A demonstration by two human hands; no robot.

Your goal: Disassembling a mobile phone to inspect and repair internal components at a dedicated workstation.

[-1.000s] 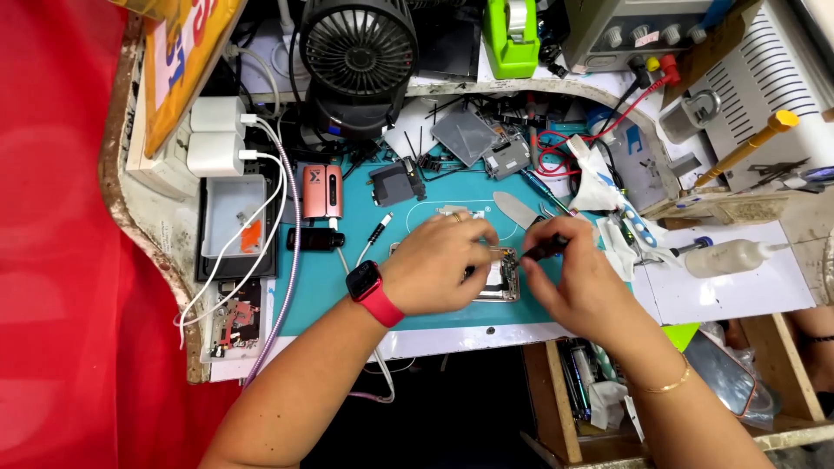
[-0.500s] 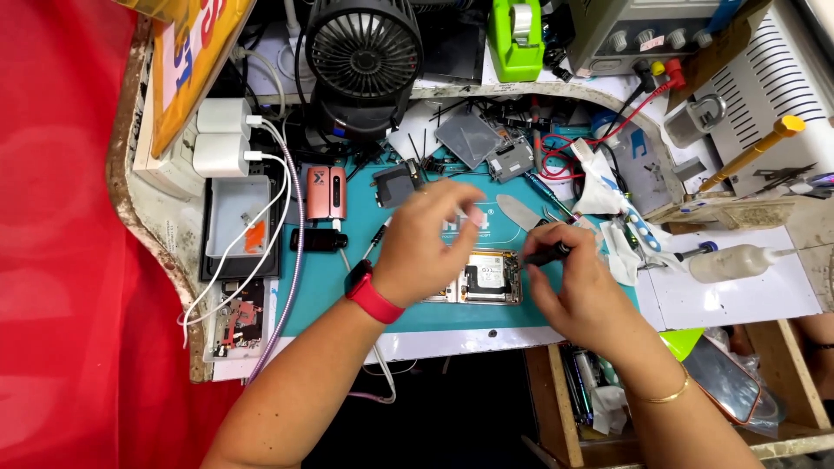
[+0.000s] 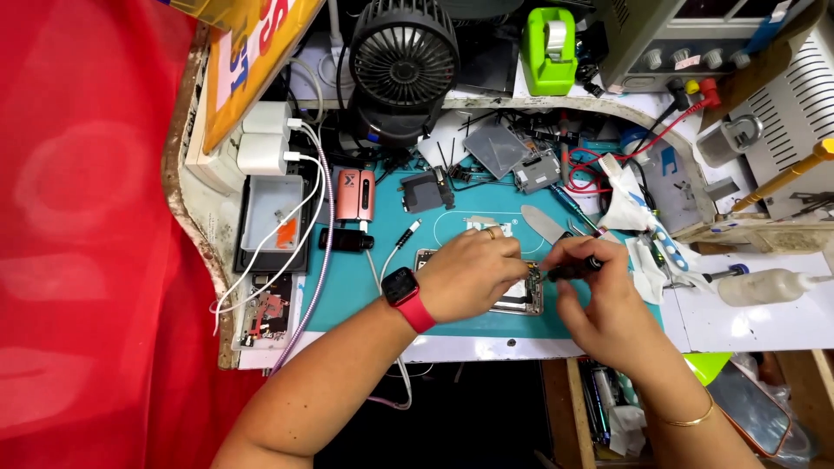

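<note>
Steadying opened phone (image 3: 519, 295) with left hand (image 3: 473, 274); right hand (image 3: 599, 300) gripping black tool (image 3: 573, 267)

Both forearms enter from the lower edge and converge toward the centre. The left hand (image 3: 473, 274) lies palm down, wrist slightly bent, fingers curled and pressed downward with the fingertips bunched together. The right hand (image 3: 599, 295) sits just beside it, knuckles up, thumb and forefinger closed in a pinching grip. The fingertips of the two hands nearly meet.
</note>
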